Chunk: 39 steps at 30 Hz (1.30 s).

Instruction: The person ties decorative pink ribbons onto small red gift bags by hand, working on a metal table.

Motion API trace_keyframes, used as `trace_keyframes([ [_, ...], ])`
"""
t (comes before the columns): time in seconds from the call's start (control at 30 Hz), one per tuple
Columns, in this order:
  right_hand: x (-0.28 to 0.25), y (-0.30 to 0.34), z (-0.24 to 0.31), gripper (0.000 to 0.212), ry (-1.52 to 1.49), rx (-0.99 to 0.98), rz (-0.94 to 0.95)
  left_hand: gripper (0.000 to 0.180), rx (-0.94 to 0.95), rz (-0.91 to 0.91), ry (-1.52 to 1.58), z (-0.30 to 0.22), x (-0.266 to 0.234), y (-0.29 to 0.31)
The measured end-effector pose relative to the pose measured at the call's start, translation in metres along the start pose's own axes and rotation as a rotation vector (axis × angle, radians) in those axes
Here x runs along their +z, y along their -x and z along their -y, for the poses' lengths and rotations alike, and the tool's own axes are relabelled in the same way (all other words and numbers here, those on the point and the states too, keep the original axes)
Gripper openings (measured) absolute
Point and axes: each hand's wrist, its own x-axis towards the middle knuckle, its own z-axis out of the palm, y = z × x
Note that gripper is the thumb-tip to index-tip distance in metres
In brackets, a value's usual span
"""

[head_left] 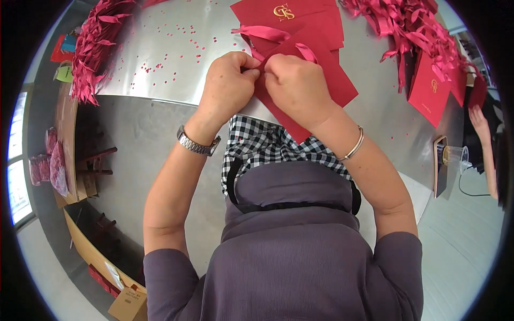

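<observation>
- Red paper bag (340, 85), one: flat, tilted, at the near edge of the steel table (176, 80), a lower corner reaching out above the checked cloth (257, 131); lies under the right hand and to the right of the left fingertips; long axis apparently from upper left to lower right (part covered, so no firm reading)
- Right hand (297, 88): the nearer, lying over the bag; fingers curled tight, their contents hidden
- Left hand (230, 83): at the bag's left edge, thumb and forefinger pinched on pink ribbon (265, 33), close to the right fingertips
- Ribbon ends, two: one stretched above the hands, one rising behind the right knuckles
- Stacked red bags (316, 15): flat, beyond the hands, gold emblem uppermost; insides not showing
- Ribboned red bags (432, 91): at right, ribbons heaped above
- Clear cup (456, 155): right, beside the table; contents unclear
- Clear plastic packs (58, 168): far left, reddish goods within
- Cardboard box (128, 304): lower left, contents not visible
</observation>
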Motion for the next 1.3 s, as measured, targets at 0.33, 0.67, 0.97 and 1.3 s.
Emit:
trace_keyframes([
  [0.33, 0.006, 0.008, -0.003, 0.009, -0.004, -0.031, -0.072, 0.017, 0.283, -0.099, -0.343, -0.005, 0.002, 0.006],
  [0.67, 0.004, 0.001, 0.004, 0.012, -0.033, 0.086, 0.022, 0.017, 0.223, -0.179, -0.145, 0.0, 0.006, 0.015],
  [0.97, -0.016, -0.012, 0.01, 0.018, 0.137, 0.038, 0.25, 0.017, 0.098, -0.033, 0.109, 0.009, -0.004, 0.003],
  [1.3, -0.031, -0.01, 0.012, 0.022, 0.031, 0.072, 0.323, 0.012, 0.217, -0.065, 0.077, 0.004, 0.004, 0.002],
])
